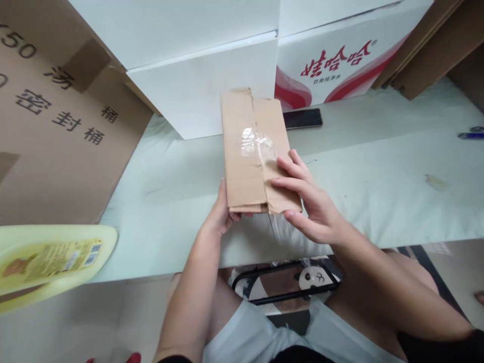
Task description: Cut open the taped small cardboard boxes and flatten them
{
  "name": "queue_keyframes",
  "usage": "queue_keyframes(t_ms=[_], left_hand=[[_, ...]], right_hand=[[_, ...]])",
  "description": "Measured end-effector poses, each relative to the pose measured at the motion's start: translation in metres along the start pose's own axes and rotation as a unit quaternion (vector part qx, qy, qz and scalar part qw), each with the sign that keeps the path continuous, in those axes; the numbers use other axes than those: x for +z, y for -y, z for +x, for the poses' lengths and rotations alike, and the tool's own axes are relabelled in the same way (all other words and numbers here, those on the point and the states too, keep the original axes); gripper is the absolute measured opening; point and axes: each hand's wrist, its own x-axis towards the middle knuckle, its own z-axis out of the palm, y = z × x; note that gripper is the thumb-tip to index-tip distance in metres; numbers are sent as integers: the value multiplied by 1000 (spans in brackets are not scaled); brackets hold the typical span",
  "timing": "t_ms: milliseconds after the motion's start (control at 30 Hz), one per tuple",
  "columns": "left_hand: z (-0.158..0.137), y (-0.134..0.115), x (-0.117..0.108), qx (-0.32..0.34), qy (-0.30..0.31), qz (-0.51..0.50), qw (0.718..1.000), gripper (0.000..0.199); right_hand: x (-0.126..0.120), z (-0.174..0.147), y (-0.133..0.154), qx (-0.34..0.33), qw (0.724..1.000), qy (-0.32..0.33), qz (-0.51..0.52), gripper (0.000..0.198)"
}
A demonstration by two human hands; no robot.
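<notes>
A small brown cardboard box point(244, 174) is held tilted above the light green cloth. Clear tape point(247, 142) crosses the seam between its flaps, and the near end gapes slightly. My left hand point(223, 212) is closed around the box's near left corner, its thumb along the side and its other fingers partly hidden beneath. On the right, my right hand point(312, 201) lies against the box with fingers spread over the near right flap. Its thumb touches the near edge. A thin strip of clear tape point(274, 227) hangs below that edge.
White cartons point(204, 91) stand behind the box, one with red lettering point(336, 60). A dark phone point(302, 118) lies by them. At left are a large brown carton point(56, 121) and a yellow bottle point(56, 259); a blue pen point(471, 135) lies far right.
</notes>
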Motion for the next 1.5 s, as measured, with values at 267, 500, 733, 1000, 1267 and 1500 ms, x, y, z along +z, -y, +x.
queue_keyframes(t_ms=[267, 500, 733, 1000, 1267, 1500], left_hand=[[-12, -1, -8, -14, 23, 196, 980, 62], [-22, -11, -32, 339, -208, 312, 863, 47], [-31, -4, -13, 639, -70, 418, 642, 37], [-25, -3, -9, 655, -71, 409, 632, 35], [-25, -3, -10, 658, -59, 404, 632, 35], [-31, 6, -1, 641, -58, 463, 610, 69]], right_hand=[[-11, -3, -15, 63, 995, -69, 22, 26], [-2, -7, -14, 115, 993, 7, 31, 24], [3, -8, -16, 128, 990, 25, 51, 36], [-15, -9, -42, 446, 837, 72, -308, 50], [-18, -8, -50, 504, 842, 51, -183, 56], [-35, -5, -34, 257, 953, -148, 57, 48]])
